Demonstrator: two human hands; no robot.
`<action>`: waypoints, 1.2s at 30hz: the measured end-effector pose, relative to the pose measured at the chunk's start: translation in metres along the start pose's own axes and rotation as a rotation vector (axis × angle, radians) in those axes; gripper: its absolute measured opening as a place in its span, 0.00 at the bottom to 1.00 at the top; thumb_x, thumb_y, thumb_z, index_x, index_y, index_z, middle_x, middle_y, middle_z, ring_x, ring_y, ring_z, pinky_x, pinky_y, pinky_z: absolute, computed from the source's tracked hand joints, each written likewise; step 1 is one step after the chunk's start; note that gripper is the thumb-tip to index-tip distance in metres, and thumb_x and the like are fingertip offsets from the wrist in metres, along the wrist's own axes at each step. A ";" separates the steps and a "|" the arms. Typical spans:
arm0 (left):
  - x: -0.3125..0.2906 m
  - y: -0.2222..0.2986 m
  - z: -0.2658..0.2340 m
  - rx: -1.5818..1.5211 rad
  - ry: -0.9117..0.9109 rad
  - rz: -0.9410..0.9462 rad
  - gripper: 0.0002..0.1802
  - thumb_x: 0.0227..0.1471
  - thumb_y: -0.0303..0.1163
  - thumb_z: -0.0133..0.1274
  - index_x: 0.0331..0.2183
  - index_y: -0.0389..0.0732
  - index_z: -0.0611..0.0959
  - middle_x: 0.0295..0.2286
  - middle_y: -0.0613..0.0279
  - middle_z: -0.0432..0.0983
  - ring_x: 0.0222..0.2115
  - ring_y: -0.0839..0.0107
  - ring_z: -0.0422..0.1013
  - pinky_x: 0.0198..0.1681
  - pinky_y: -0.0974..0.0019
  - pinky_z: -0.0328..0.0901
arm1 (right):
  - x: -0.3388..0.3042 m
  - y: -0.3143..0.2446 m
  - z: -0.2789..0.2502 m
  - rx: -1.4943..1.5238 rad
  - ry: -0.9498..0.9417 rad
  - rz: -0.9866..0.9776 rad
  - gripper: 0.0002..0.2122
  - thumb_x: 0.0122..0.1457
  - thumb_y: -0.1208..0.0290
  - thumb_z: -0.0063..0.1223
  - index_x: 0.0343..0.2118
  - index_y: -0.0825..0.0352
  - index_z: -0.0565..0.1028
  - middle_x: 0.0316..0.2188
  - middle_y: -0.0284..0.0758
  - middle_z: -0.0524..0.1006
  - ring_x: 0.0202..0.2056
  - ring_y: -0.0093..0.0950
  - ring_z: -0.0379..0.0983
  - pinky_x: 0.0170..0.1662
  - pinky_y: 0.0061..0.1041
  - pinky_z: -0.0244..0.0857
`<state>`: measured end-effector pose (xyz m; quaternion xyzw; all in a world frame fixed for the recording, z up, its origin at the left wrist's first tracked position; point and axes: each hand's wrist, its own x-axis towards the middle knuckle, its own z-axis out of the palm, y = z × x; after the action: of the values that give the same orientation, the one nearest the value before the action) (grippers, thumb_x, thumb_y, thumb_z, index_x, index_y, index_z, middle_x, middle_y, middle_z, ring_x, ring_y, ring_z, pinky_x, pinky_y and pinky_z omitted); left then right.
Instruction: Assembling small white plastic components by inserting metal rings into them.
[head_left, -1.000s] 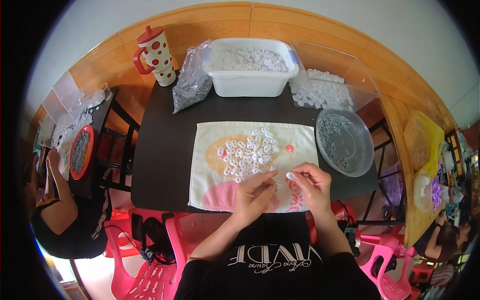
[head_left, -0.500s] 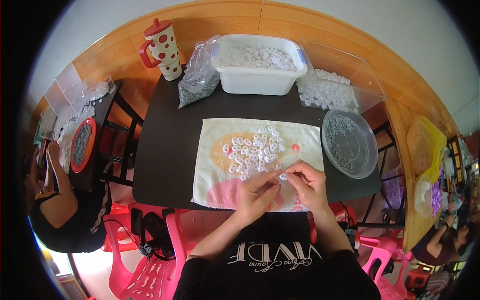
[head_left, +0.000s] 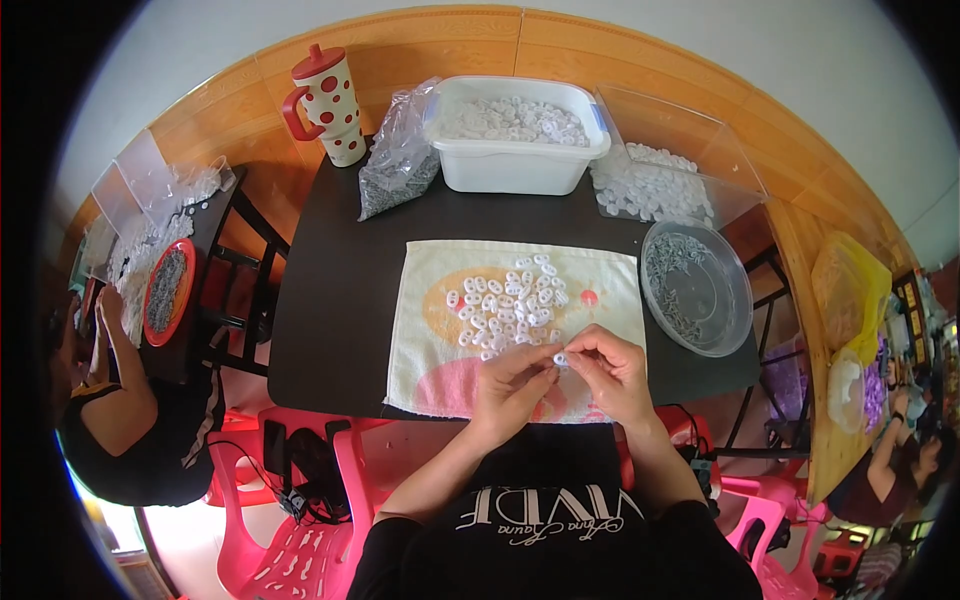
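A small white oval plastic piece [head_left: 560,359] is held between my two hands, just above the towel. My left hand [head_left: 512,388] has its thumb and forefinger closed at the piece's left side. From the other side my right hand [head_left: 614,376] pinches with thumb and forefinger at the piece; anything smaller in that pinch is too tiny to make out. Beyond my fingers, many similar white plastic pieces [head_left: 508,305] with holes lie in a loose pile on a cream, orange and pink towel [head_left: 415,345].
On the dark table [head_left: 330,270] stand a white tub [head_left: 515,165] of white pieces, a clear bin [head_left: 650,185], a bag of grey metal bits [head_left: 398,180], a dotted tumbler [head_left: 332,110] and a round clear tub [head_left: 725,300] of small metal parts. Co-workers sit at both sides.
The white piece has shifted slightly left and down, and now shows more fully between my fingertips. My left hand stays nearly in place; the pile looks the same.
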<state>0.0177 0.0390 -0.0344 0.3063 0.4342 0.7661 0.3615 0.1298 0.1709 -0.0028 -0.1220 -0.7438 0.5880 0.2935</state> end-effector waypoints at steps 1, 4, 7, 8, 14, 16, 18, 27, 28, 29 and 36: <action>0.000 -0.001 0.000 -0.002 0.003 0.004 0.20 0.53 0.12 0.54 0.47 0.36 0.83 0.34 0.65 0.76 0.33 0.80 0.72 0.37 0.76 0.67 | -0.001 -0.001 0.000 -0.017 -0.019 0.005 0.04 0.58 0.89 0.52 0.34 0.75 0.75 0.30 0.32 0.73 0.30 0.14 0.66 0.34 0.13 0.59; 0.000 0.000 0.000 -0.008 0.020 0.000 0.18 0.53 0.13 0.54 0.46 0.36 0.83 0.33 0.66 0.76 0.32 0.81 0.71 0.36 0.77 0.66 | -0.001 -0.002 -0.001 -0.049 -0.046 -0.021 0.06 0.57 0.89 0.53 0.36 0.75 0.76 0.31 0.33 0.74 0.31 0.16 0.68 0.34 0.14 0.61; 0.000 -0.002 -0.001 -0.004 0.041 -0.003 0.17 0.54 0.14 0.55 0.46 0.36 0.84 0.33 0.66 0.76 0.32 0.82 0.71 0.35 0.78 0.66 | -0.003 -0.006 -0.002 -0.054 -0.069 -0.040 0.10 0.54 0.90 0.55 0.38 0.75 0.77 0.32 0.34 0.75 0.32 0.18 0.71 0.35 0.15 0.64; 0.000 -0.003 -0.002 0.004 0.049 0.002 0.17 0.54 0.14 0.55 0.46 0.36 0.84 0.33 0.66 0.77 0.32 0.82 0.71 0.35 0.78 0.66 | -0.004 -0.007 -0.002 -0.044 -0.085 -0.028 0.12 0.52 0.91 0.56 0.40 0.74 0.77 0.32 0.35 0.76 0.32 0.19 0.72 0.35 0.16 0.65; 0.000 -0.004 -0.002 -0.002 0.034 0.008 0.17 0.54 0.13 0.55 0.45 0.35 0.83 0.35 0.66 0.77 0.34 0.82 0.72 0.37 0.78 0.67 | -0.008 0.006 -0.002 -0.213 -0.045 -0.199 0.15 0.48 0.92 0.58 0.40 0.73 0.77 0.33 0.39 0.77 0.30 0.23 0.74 0.32 0.19 0.67; 0.000 -0.003 -0.001 0.007 0.030 0.000 0.17 0.54 0.13 0.54 0.45 0.35 0.83 0.35 0.65 0.78 0.34 0.82 0.72 0.38 0.78 0.68 | -0.008 0.011 -0.002 -0.233 -0.047 -0.230 0.14 0.49 0.92 0.57 0.40 0.73 0.77 0.33 0.39 0.77 0.31 0.24 0.75 0.32 0.19 0.68; 0.000 -0.002 -0.001 0.017 0.027 -0.007 0.16 0.54 0.13 0.54 0.45 0.34 0.83 0.36 0.65 0.78 0.35 0.82 0.72 0.38 0.77 0.68 | -0.007 0.014 -0.002 -0.253 -0.049 -0.261 0.14 0.49 0.92 0.56 0.39 0.73 0.77 0.33 0.40 0.77 0.31 0.25 0.75 0.32 0.20 0.68; -0.001 -0.003 -0.005 0.031 0.001 -0.027 0.14 0.53 0.12 0.55 0.42 0.33 0.84 0.33 0.66 0.78 0.33 0.82 0.73 0.37 0.77 0.69 | -0.009 0.007 0.000 -0.466 -0.029 -0.456 0.13 0.47 0.91 0.57 0.38 0.73 0.75 0.32 0.41 0.76 0.30 0.35 0.73 0.33 0.29 0.66; -0.001 -0.005 -0.007 0.051 0.002 -0.046 0.13 0.53 0.12 0.55 0.41 0.33 0.84 0.33 0.65 0.78 0.32 0.81 0.74 0.36 0.77 0.69 | -0.009 0.006 0.000 -0.441 -0.026 -0.467 0.14 0.46 0.90 0.57 0.38 0.72 0.75 0.32 0.41 0.75 0.29 0.37 0.72 0.33 0.31 0.66; -0.001 -0.007 -0.008 0.071 0.001 -0.065 0.13 0.53 0.12 0.55 0.41 0.33 0.84 0.33 0.65 0.78 0.31 0.81 0.74 0.34 0.77 0.70 | -0.009 0.005 0.000 -0.417 -0.022 -0.478 0.15 0.46 0.90 0.57 0.38 0.71 0.74 0.32 0.41 0.74 0.29 0.39 0.72 0.32 0.32 0.65; -0.002 -0.004 -0.010 0.002 -0.026 -0.022 0.11 0.55 0.14 0.55 0.40 0.34 0.84 0.32 0.64 0.80 0.25 0.81 0.74 0.26 0.78 0.69 | -0.010 0.009 0.002 -0.326 -0.047 -0.495 0.14 0.48 0.89 0.56 0.40 0.73 0.73 0.33 0.43 0.73 0.30 0.38 0.72 0.32 0.31 0.66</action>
<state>0.0124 0.0340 -0.0422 0.3118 0.4334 0.7577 0.3752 0.1354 0.1664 -0.0149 0.0311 -0.8421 0.3741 0.3872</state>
